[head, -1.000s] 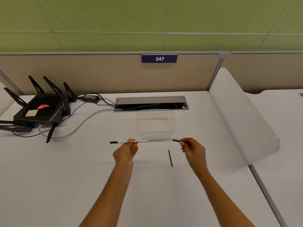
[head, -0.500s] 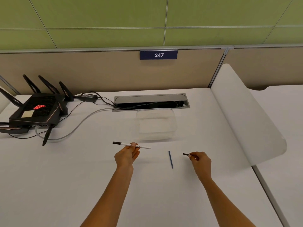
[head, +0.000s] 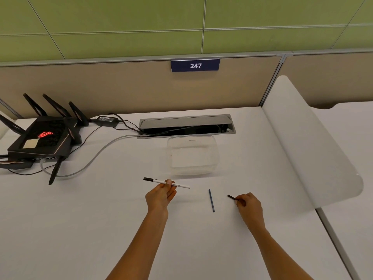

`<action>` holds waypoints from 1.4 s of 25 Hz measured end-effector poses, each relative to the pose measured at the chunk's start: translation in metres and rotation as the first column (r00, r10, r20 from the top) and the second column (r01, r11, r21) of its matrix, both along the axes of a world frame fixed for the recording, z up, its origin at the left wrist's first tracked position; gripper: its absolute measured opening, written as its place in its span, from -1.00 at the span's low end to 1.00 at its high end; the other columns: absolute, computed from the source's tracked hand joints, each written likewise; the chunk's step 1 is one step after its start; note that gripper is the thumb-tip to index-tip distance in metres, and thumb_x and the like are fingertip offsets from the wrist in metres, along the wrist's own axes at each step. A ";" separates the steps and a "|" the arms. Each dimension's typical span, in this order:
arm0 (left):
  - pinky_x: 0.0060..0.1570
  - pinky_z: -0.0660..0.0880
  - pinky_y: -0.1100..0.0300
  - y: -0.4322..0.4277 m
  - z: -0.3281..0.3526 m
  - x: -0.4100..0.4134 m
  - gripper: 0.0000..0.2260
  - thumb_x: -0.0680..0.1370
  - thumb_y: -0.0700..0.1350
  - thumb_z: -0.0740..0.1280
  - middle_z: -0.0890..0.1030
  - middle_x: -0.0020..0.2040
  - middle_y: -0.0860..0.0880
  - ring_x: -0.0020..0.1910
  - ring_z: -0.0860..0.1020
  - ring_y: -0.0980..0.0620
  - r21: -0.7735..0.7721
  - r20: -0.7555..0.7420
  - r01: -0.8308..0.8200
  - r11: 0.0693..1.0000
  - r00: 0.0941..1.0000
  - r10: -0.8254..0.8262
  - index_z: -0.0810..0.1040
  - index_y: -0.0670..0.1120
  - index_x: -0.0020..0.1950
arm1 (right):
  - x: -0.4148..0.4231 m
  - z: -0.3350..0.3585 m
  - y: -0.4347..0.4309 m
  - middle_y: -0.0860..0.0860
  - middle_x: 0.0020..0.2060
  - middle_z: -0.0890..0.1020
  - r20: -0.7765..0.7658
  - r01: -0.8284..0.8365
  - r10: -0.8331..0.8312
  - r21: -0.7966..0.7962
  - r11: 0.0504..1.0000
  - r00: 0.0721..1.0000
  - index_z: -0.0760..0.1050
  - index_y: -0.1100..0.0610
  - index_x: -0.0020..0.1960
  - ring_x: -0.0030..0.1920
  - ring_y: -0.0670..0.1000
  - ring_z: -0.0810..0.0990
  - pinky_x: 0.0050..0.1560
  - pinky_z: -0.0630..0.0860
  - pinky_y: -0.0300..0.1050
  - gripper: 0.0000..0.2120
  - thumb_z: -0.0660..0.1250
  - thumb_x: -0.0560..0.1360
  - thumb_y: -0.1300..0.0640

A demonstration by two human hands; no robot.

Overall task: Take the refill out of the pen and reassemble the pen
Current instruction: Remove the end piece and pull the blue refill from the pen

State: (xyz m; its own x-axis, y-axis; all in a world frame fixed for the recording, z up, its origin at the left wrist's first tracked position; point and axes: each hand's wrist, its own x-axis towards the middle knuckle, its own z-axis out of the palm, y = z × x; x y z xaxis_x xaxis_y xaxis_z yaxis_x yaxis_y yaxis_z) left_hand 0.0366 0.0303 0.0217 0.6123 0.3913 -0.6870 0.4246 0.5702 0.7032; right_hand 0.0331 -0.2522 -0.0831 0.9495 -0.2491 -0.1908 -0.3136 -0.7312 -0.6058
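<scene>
My left hand pinches a white pen barrel with a black end cap pointing left, held level just above the desk. A thin blue refill lies loose on the white desk between my hands, running front to back. To its right, my right hand grips a small black pen tip piece, whose free end points left toward the refill. Part of that piece is hidden inside my fingers.
A clear plastic container stands just behind the pen. A black router with antennas and its cables sits at the back left. An open cable tray lies at the back. A white curved divider bounds the right side.
Both hands have dropped toward me and moved apart; the right hand with the black tip piece went right and down, past the refill. The refill has stayed in place.
</scene>
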 end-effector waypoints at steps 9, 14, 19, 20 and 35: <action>-0.03 0.60 0.07 -0.006 -0.014 0.005 -0.85 0.47 -0.22 0.43 0.68 -0.11 -0.20 -0.14 0.66 -0.08 0.112 -0.009 0.045 0.993 0.999 -0.045 0.64 -0.28 -0.01 | -0.002 0.005 0.006 0.09 -0.03 0.56 0.028 0.014 -0.014 -0.019 1.000 1.000 0.59 0.19 0.08 -0.02 0.10 0.55 -0.07 0.46 -0.11 -0.79 0.40 0.45 0.21; 0.00 0.60 0.08 -0.011 -0.026 -0.002 -0.87 0.45 -0.22 0.46 0.69 -0.09 -0.19 -0.06 0.66 -0.10 0.249 0.011 0.125 0.960 0.991 -0.132 0.68 -0.20 -0.03 | -0.003 0.026 0.045 0.08 0.05 0.53 0.181 0.101 -0.132 0.175 0.979 0.974 0.58 0.16 0.05 -0.05 0.03 0.59 -0.03 0.52 -0.14 -0.84 0.39 0.47 0.24; -0.10 0.50 0.33 -0.020 -0.034 -0.007 -0.93 0.45 -0.13 0.45 0.71 -0.19 0.01 -0.09 0.65 0.04 0.537 -0.025 0.290 0.792 0.944 -0.329 0.71 -0.02 -0.09 | 0.003 0.040 0.110 0.02 -0.03 0.60 0.186 -0.266 0.229 0.210 0.941 0.955 0.62 0.13 0.04 -0.12 -0.01 0.60 -0.06 0.51 -0.18 -0.84 0.41 0.47 0.17; -0.15 0.45 0.39 -0.021 -0.036 -0.008 -0.92 0.46 -0.12 0.44 0.72 -0.17 0.01 -0.09 0.65 0.06 0.592 -0.043 0.324 0.738 0.927 -0.372 0.71 -0.02 -0.07 | 0.003 0.040 0.122 0.01 -0.02 0.60 0.166 -0.328 0.299 0.189 0.926 0.940 0.61 0.12 0.07 -0.10 -0.03 0.59 -0.06 0.50 -0.20 -0.82 0.40 0.48 0.15; 0.48 -0.28 0.12 0.009 -0.102 -0.056 -0.27 0.49 0.29 -0.32 -0.23 0.55 -0.06 0.55 -0.21 -0.01 0.787 -0.575 0.558 -0.263 0.508 -0.641 -0.21 -0.12 0.54 | -0.002 0.023 0.151 0.11 -0.10 0.64 0.087 -0.453 0.449 0.037 0.891 0.889 0.55 0.21 0.00 -0.12 0.08 0.60 -0.10 0.53 -0.10 -0.87 0.27 0.54 0.18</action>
